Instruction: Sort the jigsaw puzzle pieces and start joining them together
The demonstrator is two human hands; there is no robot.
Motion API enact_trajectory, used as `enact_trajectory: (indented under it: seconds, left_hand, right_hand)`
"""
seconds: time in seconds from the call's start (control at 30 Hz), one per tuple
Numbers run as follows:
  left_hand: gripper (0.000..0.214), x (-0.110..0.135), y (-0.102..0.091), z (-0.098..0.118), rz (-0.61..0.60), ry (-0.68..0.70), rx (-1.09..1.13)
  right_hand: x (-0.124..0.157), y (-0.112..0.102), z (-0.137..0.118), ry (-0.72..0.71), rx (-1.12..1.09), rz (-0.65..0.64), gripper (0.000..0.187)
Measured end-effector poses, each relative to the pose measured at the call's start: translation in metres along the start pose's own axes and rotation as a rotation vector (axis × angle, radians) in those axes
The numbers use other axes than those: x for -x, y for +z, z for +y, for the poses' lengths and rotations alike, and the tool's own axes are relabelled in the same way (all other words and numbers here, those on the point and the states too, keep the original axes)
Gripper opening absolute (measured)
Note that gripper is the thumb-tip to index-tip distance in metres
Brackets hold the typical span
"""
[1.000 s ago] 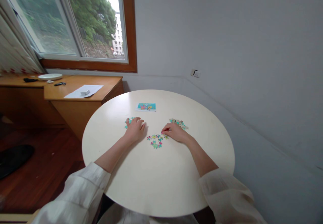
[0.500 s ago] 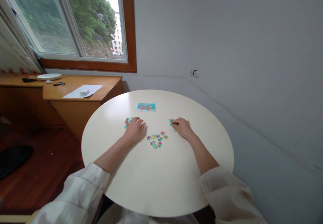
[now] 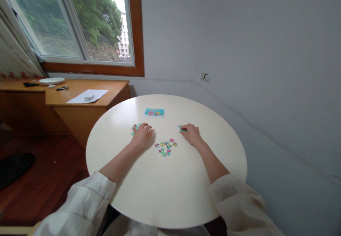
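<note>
On the round cream table [image 3: 165, 190] my left hand [image 3: 142, 135] rests with fingers curled loosely over a small group of teal puzzle pieces [image 3: 135, 127]. My right hand [image 3: 190, 133] lies on the right-hand cluster of puzzle pieces [image 3: 181, 127], fingers bent and pressed down on them; most of that cluster is hidden under it. Between the hands lies a loose pile of pink, green and blue pieces [image 3: 166, 147], touched by neither hand. A small picture card [image 3: 153, 113] lies farther back on the table.
A wooden desk [image 3: 80, 104] stands to the left under the window, with a sheet of paper [image 3: 87, 95], a white plate [image 3: 52, 81] and small dark items. Grey walls close off the right side, with a socket [image 3: 206, 77].
My right hand moved from the middle pile back and to the right onto the right-hand cluster, then settled there. My left hand stayed put.
</note>
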State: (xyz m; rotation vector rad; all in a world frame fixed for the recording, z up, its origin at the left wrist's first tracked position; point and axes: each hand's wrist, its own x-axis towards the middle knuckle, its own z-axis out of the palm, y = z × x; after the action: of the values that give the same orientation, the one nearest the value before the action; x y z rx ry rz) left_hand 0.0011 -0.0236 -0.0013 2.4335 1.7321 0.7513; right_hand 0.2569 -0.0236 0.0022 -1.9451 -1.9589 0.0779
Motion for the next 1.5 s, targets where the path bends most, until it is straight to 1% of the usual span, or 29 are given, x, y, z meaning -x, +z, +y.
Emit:
enact_trajectory:
  seconds: [0.13,0.4,0.57,0.73,0.8,0.93,1.13,1.2,1.37,1.5]
  left_hand:
    - [0.031,-0.001,0.000,0.000,0.018,0.027,0.029]
    - [0.031,-0.002,0.002,-0.001,0.034,0.029,0.040]
    - [0.029,-0.002,0.004,-0.003,0.056,0.042,0.044]
    - [0.027,-0.003,0.007,-0.006,0.059,0.047,0.051]
    - [0.027,-0.004,0.008,-0.006,0.061,0.051,0.057]
    - [0.027,-0.004,0.007,-0.006,0.072,0.066,0.072]
    - [0.025,-0.005,0.008,-0.006,0.103,0.103,0.111]
    - [0.024,-0.006,0.007,-0.007,0.122,0.137,0.141]
    - [0.021,-0.008,0.004,-0.005,0.118,0.243,0.214]
    - [0.017,-0.006,0.000,0.002,0.114,0.304,0.249]
  right_hand:
    - [0.000,0.000,-0.001,-0.004,-0.007,-0.012,0.016]
    - [-0.001,0.002,0.001,-0.005,-0.033,-0.028,0.013]
    - [0.000,0.000,0.002,-0.012,-0.042,-0.056,0.015]
    - [0.000,-0.001,0.001,0.025,-0.125,-0.063,0.014]
    - [0.000,0.000,0.002,0.028,-0.180,-0.050,0.015]
    - [-0.001,0.004,0.004,-0.019,-0.294,-0.006,0.017]
    - [-0.001,0.006,0.003,-0.053,-0.476,-0.009,0.007]
    - [0.000,0.006,0.001,-0.043,-0.562,-0.017,0.007]
    - [0.001,0.007,-0.015,0.071,-0.909,-0.080,0.010]
    - [0.006,0.007,-0.035,0.085,-1.107,-0.129,0.012]
